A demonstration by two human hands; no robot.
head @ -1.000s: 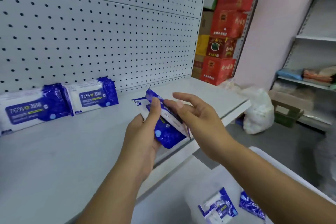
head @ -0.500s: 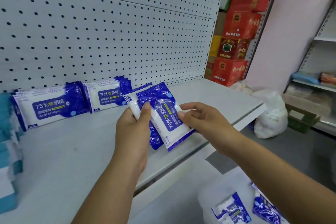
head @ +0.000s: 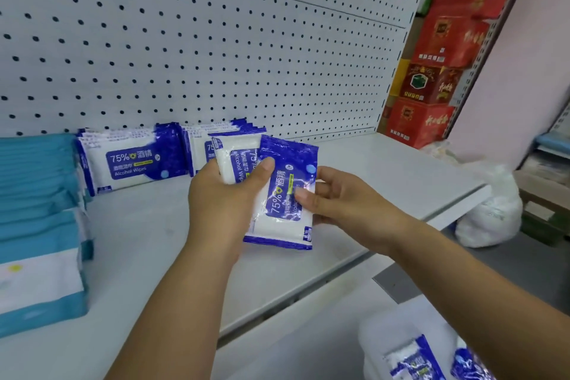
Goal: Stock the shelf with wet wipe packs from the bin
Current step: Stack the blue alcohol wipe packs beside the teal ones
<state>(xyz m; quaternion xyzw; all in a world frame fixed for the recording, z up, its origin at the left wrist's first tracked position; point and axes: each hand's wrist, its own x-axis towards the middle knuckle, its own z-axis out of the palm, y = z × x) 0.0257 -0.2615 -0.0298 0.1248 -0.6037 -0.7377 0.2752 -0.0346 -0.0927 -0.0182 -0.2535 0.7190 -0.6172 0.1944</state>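
Note:
Over the white shelf I hold two blue-and-white wet wipe packs upright. My left hand grips the rear pack, its thumb lying across the top of the front pack. My right hand pinches the front pack's right edge. Two stacks of the same packs lean against the pegboard: a left stack and a right stack partly hidden by my hands. At the bottom right the white bin holds more packs.
Teal-and-white packages are stacked at the shelf's left end. Red cartons stand stacked beyond the shelf's right end, with a white bag on the floor below them. Another shelving unit is at the far right.
Both hands carried the packs left and toward the pegboard stacks. The front pack turned to face me, label showing. The view shifted left, bringing the teal packages in.

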